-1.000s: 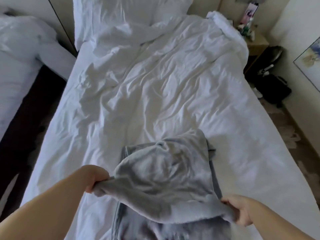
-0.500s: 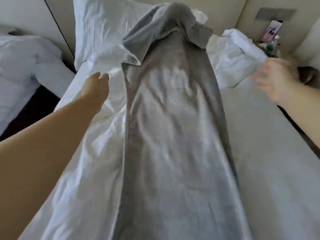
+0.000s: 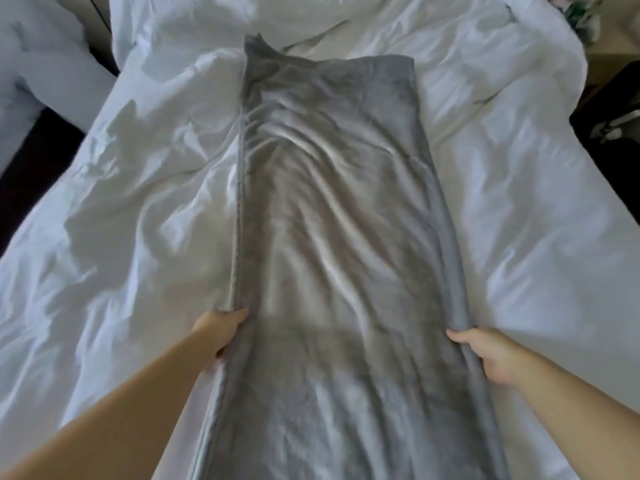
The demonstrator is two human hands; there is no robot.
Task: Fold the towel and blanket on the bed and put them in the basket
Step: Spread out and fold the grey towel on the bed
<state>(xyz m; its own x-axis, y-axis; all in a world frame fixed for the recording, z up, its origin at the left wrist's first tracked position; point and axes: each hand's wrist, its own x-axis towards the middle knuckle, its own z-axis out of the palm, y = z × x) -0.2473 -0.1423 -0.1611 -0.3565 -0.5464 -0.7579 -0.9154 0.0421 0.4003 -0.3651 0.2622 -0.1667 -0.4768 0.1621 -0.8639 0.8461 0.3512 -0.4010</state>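
My left hand (image 3: 221, 332) gripped the left long edge of the grey blanket (image 3: 332, 220), fingers curled round the hem. My right hand (image 3: 486, 355) pinched the rolled right edge opposite. Between them the blanket lay as a long, rippled strip, stretched lengthwise up the middle of the bed (image 3: 138, 220), on its crumpled white duvet.

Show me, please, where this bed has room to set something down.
Bare white duvet lies left of the grey cloth, out to the bed's edge, and right of it. The middle is crowded: the cloth runs lengthwise, left hand and right hand gripping its edges.
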